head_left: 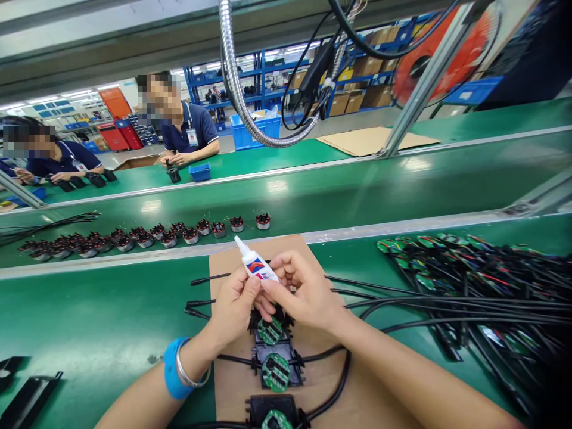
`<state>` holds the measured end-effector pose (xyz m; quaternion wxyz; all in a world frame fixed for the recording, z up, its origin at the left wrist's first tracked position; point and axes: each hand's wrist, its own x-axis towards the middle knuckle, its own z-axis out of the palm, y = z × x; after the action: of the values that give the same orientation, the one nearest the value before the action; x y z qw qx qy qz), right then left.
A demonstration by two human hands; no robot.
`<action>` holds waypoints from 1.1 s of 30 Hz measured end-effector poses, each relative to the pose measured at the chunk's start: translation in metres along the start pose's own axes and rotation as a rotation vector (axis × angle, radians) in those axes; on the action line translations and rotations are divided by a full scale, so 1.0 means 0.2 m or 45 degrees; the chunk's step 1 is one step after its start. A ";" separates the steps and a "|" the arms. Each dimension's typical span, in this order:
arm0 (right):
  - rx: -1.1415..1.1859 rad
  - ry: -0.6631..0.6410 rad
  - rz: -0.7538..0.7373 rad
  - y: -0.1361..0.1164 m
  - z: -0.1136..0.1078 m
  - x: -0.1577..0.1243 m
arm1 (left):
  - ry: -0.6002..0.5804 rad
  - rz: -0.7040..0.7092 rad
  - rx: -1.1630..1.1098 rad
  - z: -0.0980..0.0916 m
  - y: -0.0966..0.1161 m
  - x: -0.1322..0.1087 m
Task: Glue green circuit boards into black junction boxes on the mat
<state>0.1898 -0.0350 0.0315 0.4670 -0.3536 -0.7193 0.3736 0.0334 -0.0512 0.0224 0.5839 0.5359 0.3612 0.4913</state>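
A small white glue tube (257, 265) with a pointed nozzle tilts up and to the left between my hands. My left hand (236, 301) pinches its lower part from the left, thumb on the label. My right hand (301, 286) closes on the tube's tail end from the right. Beneath the hands, black plastic housings with round green circuit boards (276, 372) stand in a row on a brown cardboard sheet (236, 393). Black cables run out of the housings on both sides. The housing farthest from me is partly hidden by my fingers.
Many cabled circuit boards (447, 268) are heaped at right. Small motor stators (190, 235) line the conveyor beyond the table edge. Black plastic parts (31, 399) lie at lower left. A metal conduit (250, 122) hangs overhead. Co-workers (190, 128) sit across the line.
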 end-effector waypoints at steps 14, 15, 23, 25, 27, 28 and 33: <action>-0.056 -0.042 -0.110 0.01 0.01 -0.03 | 0.108 0.057 0.056 0.00 0.01 -0.01; -0.061 -0.010 -0.116 0.01 0.02 -0.03 | 0.111 0.044 0.050 0.00 0.01 -0.01; -0.007 0.031 -0.032 0.04 0.07 -0.05 | -0.008 -0.070 -0.019 0.04 -0.01 0.03; -0.110 0.048 -0.019 0.04 0.01 -0.02 | -0.115 -0.129 0.002 0.02 0.00 0.03; -0.267 0.037 0.012 0.04 -0.09 0.03 | -0.229 -0.171 0.217 -0.03 0.01 0.02; -0.349 0.004 0.031 0.03 -0.14 0.07 | -0.275 -0.158 0.403 -0.06 0.02 0.01; -0.752 -0.406 0.052 0.05 -0.32 0.29 | -0.282 0.309 1.188 -0.15 -0.07 -0.02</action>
<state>0.2326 0.0322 0.0649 0.2184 -0.4250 -0.8532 0.2091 0.0062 -0.0469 0.0032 0.2553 0.8273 0.4135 0.2819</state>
